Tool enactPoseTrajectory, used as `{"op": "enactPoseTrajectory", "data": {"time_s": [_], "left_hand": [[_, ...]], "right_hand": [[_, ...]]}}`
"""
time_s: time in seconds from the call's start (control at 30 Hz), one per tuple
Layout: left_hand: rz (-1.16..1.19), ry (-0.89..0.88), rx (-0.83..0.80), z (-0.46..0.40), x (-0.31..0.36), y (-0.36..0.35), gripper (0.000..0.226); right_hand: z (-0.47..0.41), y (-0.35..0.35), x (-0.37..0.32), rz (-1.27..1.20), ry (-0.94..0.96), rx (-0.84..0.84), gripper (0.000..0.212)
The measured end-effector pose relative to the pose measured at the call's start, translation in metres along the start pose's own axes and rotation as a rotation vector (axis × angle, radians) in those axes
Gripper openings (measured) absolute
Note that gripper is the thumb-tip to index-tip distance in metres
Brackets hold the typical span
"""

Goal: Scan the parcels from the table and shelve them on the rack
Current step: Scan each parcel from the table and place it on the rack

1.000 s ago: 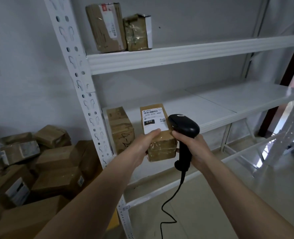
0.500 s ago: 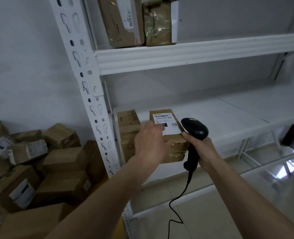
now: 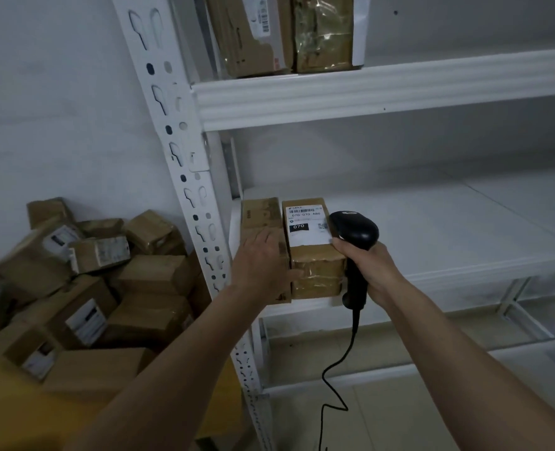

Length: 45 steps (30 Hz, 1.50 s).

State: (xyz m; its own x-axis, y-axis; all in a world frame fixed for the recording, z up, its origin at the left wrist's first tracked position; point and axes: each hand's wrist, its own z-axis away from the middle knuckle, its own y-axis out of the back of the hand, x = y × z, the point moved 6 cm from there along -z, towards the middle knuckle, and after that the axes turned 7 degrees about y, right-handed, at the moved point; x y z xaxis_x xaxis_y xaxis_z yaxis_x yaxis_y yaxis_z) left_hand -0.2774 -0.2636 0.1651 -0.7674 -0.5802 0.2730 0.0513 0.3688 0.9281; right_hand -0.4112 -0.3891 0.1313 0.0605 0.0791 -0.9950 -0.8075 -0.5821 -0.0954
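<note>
A brown parcel [image 3: 313, 255] with a white label marked 070 lies on the middle shelf [image 3: 432, 242] of the white rack, close beside another brown parcel [image 3: 259, 214] on its left. My left hand [image 3: 264, 265] rests with straight fingers on that left parcel, its thumb touching the labelled parcel's front. My right hand [image 3: 368, 266] grips the handle of a black corded barcode scanner [image 3: 354, 231], held against the labelled parcel's right side.
Two more parcels [image 3: 285, 30] stand on the upper shelf [image 3: 383, 89]. A heap of brown parcels [image 3: 84, 288] lies at the left beyond the rack's upright [image 3: 185, 177]. The scanner's cable [image 3: 338, 379] hangs toward the floor. The middle shelf's right part is bare.
The labelled parcel went from my left hand's grip in front of the rack onto the middle shelf. My left hand let it go and now lies over the neighbouring parcel. The view moved closer.
</note>
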Motion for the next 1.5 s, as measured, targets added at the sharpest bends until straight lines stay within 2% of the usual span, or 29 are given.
{"op": "enactPoseTrajectory", "data": {"time_s": [0.17, 0.27, 0.37, 0.43, 0.5, 0.67, 0.83, 0.9, 1.1, 1.3, 1.5], "left_hand": [[-0.056, 0.029, 0.021, 0.0, 0.005, -0.001, 0.073], [0.017, 0.026, 0.086, 0.008, 0.011, 0.007, 0.066], [0.188, -0.018, 0.273, 0.027, 0.022, 0.025, 0.039], [0.274, 0.022, 0.285, 0.037, 0.023, 0.032, 0.015], [0.345, 0.059, 0.252, 0.046, 0.019, 0.032, 0.007], [0.464, 0.051, 0.185, 0.068, -0.008, 0.032, 0.01], [0.42, 0.116, 0.102, 0.094, -0.074, 0.031, 0.009], [0.366, 0.199, 0.053, 0.106, -0.116, 0.03, 0.002], [0.241, 0.437, -0.049, 0.149, -0.251, 0.031, 0.014], [0.242, 0.589, -0.138, 0.184, -0.374, 0.026, 0.009], [0.277, 0.667, -0.292, 0.202, -0.447, 0.004, 0.025]], "right_hand": [[0.0, 0.003, -0.001, 0.012, -0.004, -0.023, 0.035], [0.006, 0.009, -0.001, 0.027, 0.028, 0.04, 0.031], [0.019, 0.016, -0.012, 0.058, 0.12, 0.134, 0.018], [0.03, 0.015, -0.024, 0.054, 0.183, 0.165, 0.015], [0.044, 0.007, -0.036, 0.044, 0.217, 0.138, 0.016], [0.079, -0.04, -0.038, 0.054, 0.199, -0.077, 0.024], [0.108, -0.116, -0.006, 0.026, 0.111, -0.247, 0.029], [0.117, -0.152, 0.015, 0.051, 0.054, -0.293, 0.03], [0.14, -0.255, 0.071, 0.089, -0.126, -0.365, 0.035], [0.149, -0.338, 0.127, 0.181, -0.231, -0.345, 0.015], [0.15, -0.384, 0.176, 0.219, -0.348, -0.257, 0.025]]}}
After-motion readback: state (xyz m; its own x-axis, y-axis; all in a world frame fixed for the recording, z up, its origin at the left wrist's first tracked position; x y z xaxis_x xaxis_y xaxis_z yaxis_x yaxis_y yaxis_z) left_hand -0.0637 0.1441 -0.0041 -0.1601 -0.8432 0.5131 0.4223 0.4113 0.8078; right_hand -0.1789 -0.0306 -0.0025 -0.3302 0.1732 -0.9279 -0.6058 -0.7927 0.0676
